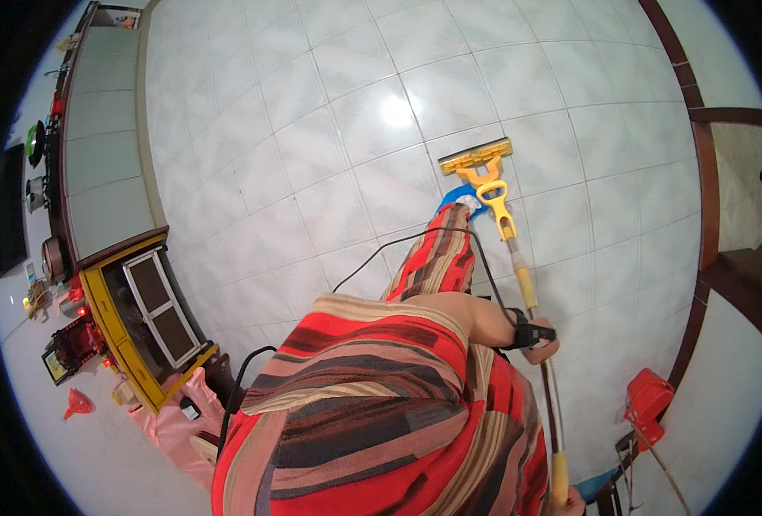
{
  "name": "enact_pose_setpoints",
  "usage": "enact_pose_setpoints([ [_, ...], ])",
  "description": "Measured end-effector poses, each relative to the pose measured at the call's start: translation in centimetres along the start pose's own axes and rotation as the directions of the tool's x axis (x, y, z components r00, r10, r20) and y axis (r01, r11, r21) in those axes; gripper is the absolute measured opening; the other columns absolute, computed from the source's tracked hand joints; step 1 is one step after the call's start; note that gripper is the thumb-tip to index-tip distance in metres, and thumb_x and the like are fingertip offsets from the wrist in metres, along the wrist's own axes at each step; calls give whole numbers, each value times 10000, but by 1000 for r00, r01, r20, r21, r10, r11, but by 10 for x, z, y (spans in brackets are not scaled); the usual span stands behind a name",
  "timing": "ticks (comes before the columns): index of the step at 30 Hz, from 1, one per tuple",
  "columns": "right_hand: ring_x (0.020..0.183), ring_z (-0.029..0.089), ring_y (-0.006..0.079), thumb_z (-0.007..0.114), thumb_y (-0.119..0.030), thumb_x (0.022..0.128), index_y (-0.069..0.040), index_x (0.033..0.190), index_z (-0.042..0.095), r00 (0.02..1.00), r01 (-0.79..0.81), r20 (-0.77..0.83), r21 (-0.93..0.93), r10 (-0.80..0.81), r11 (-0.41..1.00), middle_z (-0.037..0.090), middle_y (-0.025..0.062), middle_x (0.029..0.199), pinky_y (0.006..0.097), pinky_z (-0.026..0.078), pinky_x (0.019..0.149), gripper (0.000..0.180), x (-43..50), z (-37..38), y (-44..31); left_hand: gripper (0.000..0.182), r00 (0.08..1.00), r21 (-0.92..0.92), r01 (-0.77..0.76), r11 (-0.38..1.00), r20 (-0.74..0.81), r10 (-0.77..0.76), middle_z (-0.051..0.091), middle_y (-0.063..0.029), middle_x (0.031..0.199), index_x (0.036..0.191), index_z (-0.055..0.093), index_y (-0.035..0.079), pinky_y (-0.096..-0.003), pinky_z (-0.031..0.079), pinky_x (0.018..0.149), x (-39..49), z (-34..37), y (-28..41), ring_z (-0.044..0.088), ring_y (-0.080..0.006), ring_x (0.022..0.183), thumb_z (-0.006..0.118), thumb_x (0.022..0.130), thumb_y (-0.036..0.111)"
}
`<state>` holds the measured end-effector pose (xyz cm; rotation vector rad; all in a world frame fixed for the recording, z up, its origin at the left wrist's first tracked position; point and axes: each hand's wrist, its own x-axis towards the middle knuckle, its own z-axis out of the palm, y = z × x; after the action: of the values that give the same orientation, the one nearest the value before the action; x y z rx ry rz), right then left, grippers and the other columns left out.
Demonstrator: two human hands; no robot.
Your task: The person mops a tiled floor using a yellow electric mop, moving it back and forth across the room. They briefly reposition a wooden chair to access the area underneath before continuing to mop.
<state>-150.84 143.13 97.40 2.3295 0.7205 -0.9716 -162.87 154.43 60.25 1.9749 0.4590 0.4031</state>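
Note:
A sponge mop with a yellow head [475,156] and a yellow pull lever [498,200] slants down the right of the picture, its head on the tiled floor [355,129]. My left hand [542,342], a black strap round its wrist, reaches across my body and is closed round the pole below the upper yellow sleeve [526,287]. Near the bottom rim my right hand [571,503] is partly hidden by the lower yellow grip [559,477], which it holds. A foot in a blue slipper [456,195] is just behind the mop head.
A long low cabinet [103,109] and a yellow cabinet [113,309] line the left side. Dark wooden frames [707,193] edge the floor at right. A red plastic object [648,393] stands at lower right beside a thin stick. A black cable [406,238] loops over my leg.

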Motion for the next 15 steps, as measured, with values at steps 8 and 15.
enact_pose_setpoints([
  [8,942,574,223,552,-171,834,-45,1113,593,986,-122,-116,-47,116,991,623,138,992,370,482,825,308,6,59,28,343,950,-814,-299,497,-305,72,370,-38,437,422,380,122,-309,207,389,-9,56,-36,266,-186,362,596,688,139],
  [15,609,590,163,619,-87,729,-13,803,636,855,436,-265,-102,-447,894,587,139,633,291,439,564,106,39,91,47,253,941,-80,-176,981,-305,144,401,-30,422,424,411,141,-352,333,452,-47,67,-53,370,-240,398,617,572,139],
])
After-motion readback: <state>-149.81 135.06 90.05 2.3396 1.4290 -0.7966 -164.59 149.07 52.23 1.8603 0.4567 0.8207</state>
